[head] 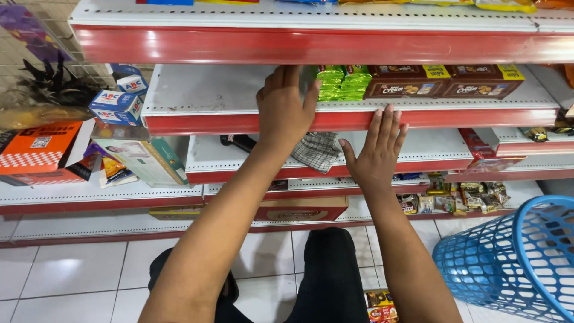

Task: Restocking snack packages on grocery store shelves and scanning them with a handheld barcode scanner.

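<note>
My left hand [283, 107] reaches up onto a white shop shelf with a red edge [239, 121], fingers spread flat, just left of a stack of shiny green packets [344, 82]. My right hand [376, 149] is lower, open, its fingertips touching the same red shelf edge. Neither hand holds anything. Two brown biscuit boxes [445, 82] stand to the right of the green packets. A checked grey cloth [317, 151] lies on the shelf below, between my two forearms.
A blue plastic basket [508, 263] lies tilted on the tiled floor at lower right. Blue-and-white boxes [116, 103], an orange box [42, 146] and a pale carton [143, 158] crowd the left shelves. Small snack packs [454, 197] sit on a low shelf. My dark trousers [329, 275] are below.
</note>
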